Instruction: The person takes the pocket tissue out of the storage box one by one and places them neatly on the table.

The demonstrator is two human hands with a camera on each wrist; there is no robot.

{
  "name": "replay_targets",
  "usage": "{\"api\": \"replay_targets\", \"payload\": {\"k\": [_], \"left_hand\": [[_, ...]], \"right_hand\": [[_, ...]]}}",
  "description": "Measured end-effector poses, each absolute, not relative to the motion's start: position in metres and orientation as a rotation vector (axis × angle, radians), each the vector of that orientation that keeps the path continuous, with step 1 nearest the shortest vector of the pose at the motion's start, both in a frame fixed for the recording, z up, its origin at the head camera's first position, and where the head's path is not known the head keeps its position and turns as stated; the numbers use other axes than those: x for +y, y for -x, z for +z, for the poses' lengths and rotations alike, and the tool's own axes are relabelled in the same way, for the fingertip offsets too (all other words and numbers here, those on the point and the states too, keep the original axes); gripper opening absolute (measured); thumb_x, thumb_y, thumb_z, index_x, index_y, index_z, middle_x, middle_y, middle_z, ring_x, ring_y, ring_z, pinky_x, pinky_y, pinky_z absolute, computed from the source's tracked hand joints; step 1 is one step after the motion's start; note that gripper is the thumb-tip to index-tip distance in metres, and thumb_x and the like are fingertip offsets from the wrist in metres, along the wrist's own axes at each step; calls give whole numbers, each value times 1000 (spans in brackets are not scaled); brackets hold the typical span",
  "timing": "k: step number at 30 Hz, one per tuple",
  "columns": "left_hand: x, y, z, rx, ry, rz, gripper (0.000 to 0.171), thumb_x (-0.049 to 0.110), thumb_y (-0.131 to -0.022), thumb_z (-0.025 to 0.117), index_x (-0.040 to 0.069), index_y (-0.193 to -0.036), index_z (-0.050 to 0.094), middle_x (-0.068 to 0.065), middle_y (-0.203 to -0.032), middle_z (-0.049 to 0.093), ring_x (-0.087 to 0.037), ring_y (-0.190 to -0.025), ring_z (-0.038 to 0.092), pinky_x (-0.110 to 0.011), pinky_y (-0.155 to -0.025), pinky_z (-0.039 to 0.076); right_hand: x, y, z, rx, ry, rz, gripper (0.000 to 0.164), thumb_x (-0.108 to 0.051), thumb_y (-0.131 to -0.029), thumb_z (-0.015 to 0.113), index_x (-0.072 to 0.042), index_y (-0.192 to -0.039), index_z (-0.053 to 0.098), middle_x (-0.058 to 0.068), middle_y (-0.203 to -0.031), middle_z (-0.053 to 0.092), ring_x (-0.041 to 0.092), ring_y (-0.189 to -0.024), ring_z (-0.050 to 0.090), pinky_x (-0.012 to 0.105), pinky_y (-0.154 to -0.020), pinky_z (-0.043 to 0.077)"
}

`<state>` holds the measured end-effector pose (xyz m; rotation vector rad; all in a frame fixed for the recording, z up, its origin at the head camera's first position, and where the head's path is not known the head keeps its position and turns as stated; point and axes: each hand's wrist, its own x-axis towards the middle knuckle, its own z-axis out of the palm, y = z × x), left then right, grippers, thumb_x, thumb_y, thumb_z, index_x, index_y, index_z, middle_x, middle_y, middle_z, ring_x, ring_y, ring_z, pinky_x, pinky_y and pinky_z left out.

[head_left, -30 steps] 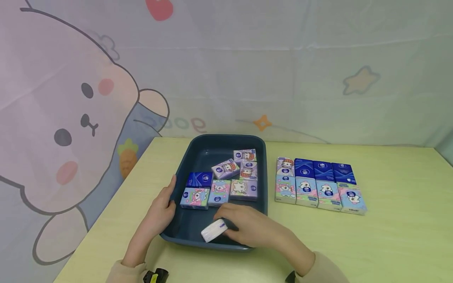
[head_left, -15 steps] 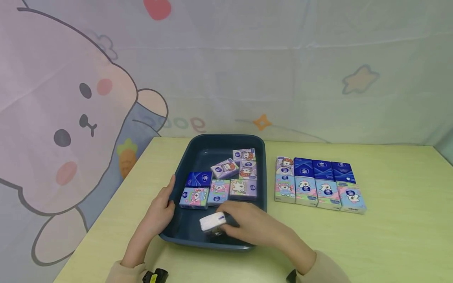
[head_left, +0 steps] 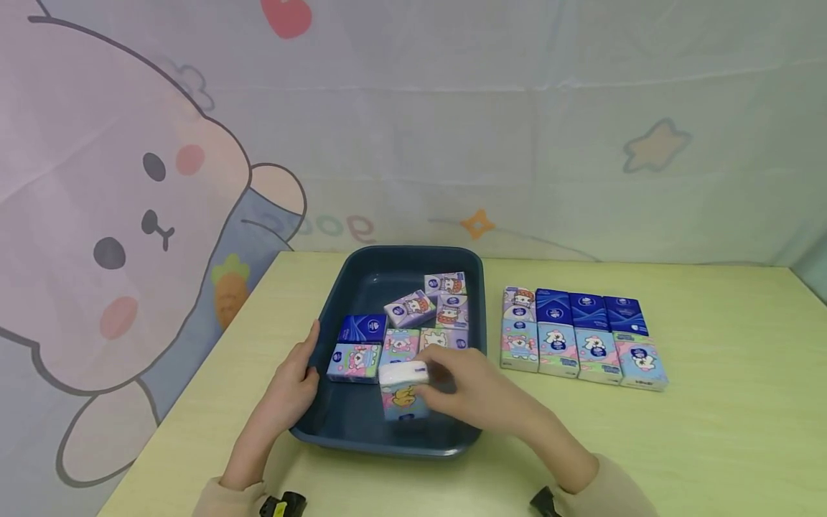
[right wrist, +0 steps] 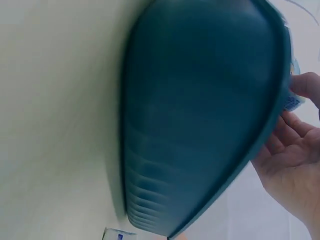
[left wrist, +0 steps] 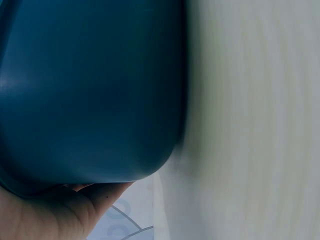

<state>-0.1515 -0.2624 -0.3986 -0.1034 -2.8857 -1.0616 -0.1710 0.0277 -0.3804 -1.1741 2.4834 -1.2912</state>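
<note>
My right hand (head_left: 474,391) pinches a small pack of tissues (head_left: 404,404) by its right side, thumb at the front. The pack stands on end over the near part of a dark blue plastic tub (head_left: 381,446), its white side up and a yellow figure facing me. Behind it the tub holds several tissue packs: purple-printed ones such as this tilted pack (head_left: 410,309), a dark blue pack (head_left: 362,328) and a pink-and-blue pack (head_left: 353,361). At the tub's left rim my left hand (head_left: 293,384) has its thumb over the edge, fingers along the outer wall.
On the pale yellow table (head_left: 730,345), right of the tub, two rows of tissue packs lie tight together: dark blue packs (head_left: 589,311) behind, dog-printed packs (head_left: 599,352) in front. A cartoon-printed cloth (head_left: 413,143) hangs behind the table.
My right hand has turned the tissue pack from tilted to upright, so its printed front shows, and moved it slightly right and away from me. My left hand has stayed at the rim.
</note>
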Motion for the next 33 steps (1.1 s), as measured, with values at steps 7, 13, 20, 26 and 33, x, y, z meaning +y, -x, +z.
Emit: {"api": "replay_targets", "payload": {"k": [7,13,20,26,33], "left_hand": [[-263,152,-400,-2884,111,-1061,66,-7,-93,36,2,-154,11,-31,-147,34,-45,-139,31,-60,-112,27],[-263,154,-402,-2874,128,-1060,67,-6,-92,36,2,-153,11,-31,-147,34,-45,-139,30,-60,-111,28],[-262,155,-404,-2869,152,-1054,68,-7,-92,36,2,-154,11,-32,-147,34,-45,-139,30,-60,-111,27],[-262,152,-401,-2870,149,-1035,67,-8,-92,37,1,-153,11,-32,-146,35,-46,-139,31,-60,-111,29],[-263,151,-400,-2860,156,-1026,67,-9,-92,38,1,-153,13,-32,-144,38,-45,-136,35,-60,-109,32]], "right_hand": [[42,177,-375,2358,1017,-1500,14,-21,-91,64,-13,-102,62,1,-88,62,15,-78,54,21,-70,50],[52,179,-372,2426,813,-1582,20,-19,-89,65,-7,-105,63,6,-89,63,17,-80,55,24,-69,51],[67,181,-372,2360,545,-1725,26,-22,-89,66,-3,-107,64,12,-95,69,18,-83,63,28,-73,54],[81,183,-378,2223,404,-1836,36,-24,-89,67,4,-111,63,12,-97,72,17,-79,68,29,-79,56],[98,188,-385,2206,321,-1814,44,-30,-91,64,5,-116,61,10,-102,72,17,-81,70,31,-86,56]]}}
